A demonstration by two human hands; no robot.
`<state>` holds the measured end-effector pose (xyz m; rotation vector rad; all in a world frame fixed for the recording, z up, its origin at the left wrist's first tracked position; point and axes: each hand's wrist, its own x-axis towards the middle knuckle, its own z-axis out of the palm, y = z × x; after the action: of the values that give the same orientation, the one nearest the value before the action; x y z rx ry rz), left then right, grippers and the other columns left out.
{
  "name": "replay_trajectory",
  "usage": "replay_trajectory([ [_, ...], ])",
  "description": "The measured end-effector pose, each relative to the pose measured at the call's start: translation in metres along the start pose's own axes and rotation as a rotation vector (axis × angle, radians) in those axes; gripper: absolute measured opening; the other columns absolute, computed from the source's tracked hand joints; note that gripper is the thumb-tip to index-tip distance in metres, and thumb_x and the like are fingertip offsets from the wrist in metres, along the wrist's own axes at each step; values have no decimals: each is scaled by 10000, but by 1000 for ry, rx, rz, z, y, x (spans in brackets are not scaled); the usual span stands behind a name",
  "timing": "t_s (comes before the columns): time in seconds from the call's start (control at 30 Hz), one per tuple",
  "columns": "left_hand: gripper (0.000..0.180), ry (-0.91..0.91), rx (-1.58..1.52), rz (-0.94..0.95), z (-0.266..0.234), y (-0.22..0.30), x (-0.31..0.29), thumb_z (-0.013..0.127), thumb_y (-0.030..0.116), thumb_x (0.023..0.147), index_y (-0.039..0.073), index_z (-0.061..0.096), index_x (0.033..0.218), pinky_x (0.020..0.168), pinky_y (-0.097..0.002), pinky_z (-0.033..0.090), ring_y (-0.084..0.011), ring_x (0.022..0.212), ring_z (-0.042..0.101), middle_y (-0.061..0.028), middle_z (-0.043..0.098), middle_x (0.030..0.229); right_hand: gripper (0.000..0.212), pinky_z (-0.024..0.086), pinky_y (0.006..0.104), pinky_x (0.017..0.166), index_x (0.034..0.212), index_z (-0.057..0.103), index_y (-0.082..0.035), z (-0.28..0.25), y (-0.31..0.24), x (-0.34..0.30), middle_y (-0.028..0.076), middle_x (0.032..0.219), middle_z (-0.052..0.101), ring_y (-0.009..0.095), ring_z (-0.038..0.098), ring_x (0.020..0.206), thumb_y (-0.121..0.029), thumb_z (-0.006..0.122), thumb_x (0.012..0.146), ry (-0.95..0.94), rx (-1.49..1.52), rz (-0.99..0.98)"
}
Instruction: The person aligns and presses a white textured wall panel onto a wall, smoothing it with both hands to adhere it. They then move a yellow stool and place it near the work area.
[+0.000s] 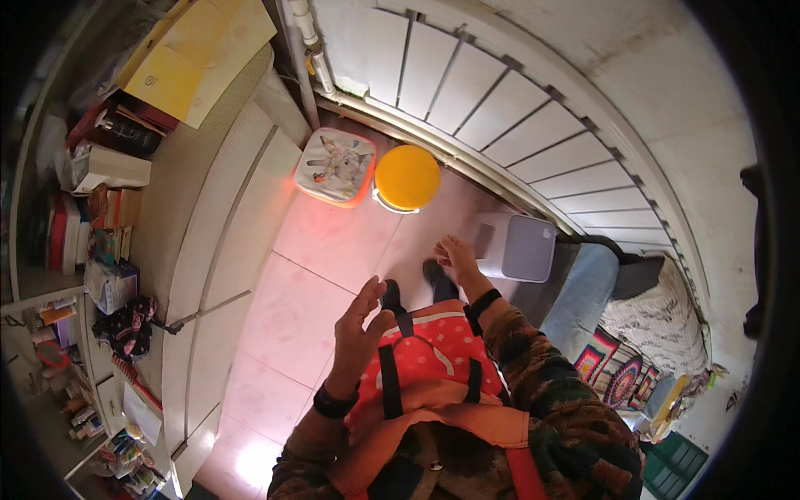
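Over a red apron with white patterns, my left hand is raised with its fingers stretched out, holding nothing. A little farther forward and to the right, my right hand hovers above the floor with its fingers loosely bent and nothing visible in them. It is nearest to a pale box-shaped bin with a grey lid, apart from it. Ahead of both hands stand a bucket with a yellow lid and white handle and, beside it, a square orange-edged stool or box with an animal picture on top.
Pink floor tiles lie under my dark shoes. Along the left runs a pale cabinet, with books, boxes and a yellow bag on it. To the right are blue fabric and a patterned cover. A white pipe stands in the far corner.
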<state>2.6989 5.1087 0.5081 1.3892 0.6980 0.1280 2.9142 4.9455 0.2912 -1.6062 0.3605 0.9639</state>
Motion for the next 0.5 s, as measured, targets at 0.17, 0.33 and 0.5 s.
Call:
replay_trajectory([
  [0.17,581,172,41,-136,11,-27,50,652,36,897,-14,443,1437,1057,-348,439,-219,1260,557,-176,591,1354,97,523,271,637,935,633,-113,0,22,119,0,841,632,131,658,785,-200,595,922,-36,56,78],
  [0.33,580,407,-80,-338,30,-65,70,570,-43,905,-22,398,1459,1074,-358,424,-235,1273,549,-182,565,1380,579,528,410,910,1396,426,-48,-10,39,233,140,1372,489,288,525,1264,-314,663,941,-5,-143,226],
  [0.5,597,420,-109,-486,62,-100,89,456,-104,871,-49,386,1461,1084,-348,411,-234,1271,542,-165,558,1377,713,538,433,938,1421,358,46,-10,57,313,165,1334,473,307,518,1217,-323,691,910,154,-132,250],
])
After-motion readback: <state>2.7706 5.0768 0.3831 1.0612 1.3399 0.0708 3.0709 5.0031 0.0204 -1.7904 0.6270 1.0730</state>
